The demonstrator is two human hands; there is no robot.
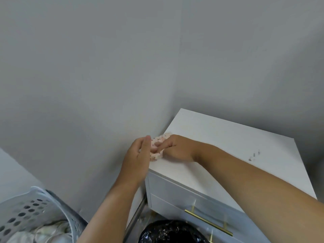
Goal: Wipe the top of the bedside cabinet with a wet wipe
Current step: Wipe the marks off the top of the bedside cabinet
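The white bedside cabinet (228, 146) stands in the room corner, its top facing me. At its left front edge lies a crumpled wet wipe (156, 151), whitish with small red specks. My right hand (177, 148) reaches across the top and pinches the wipe with its fingers. My left hand (138, 158) is beside the cabinet's left edge, fingers cupped against the wipe from the left. A few dark specks of dirt (254, 156) sit on the top near the right side.
Grey walls (105, 67) close in behind and to the left of the cabinet. A grey perforated laundry basket (31, 213) with cloth stands at the lower left. A black plastic bag (173, 232) sits below the drawers, which have a brass handle (208, 222).
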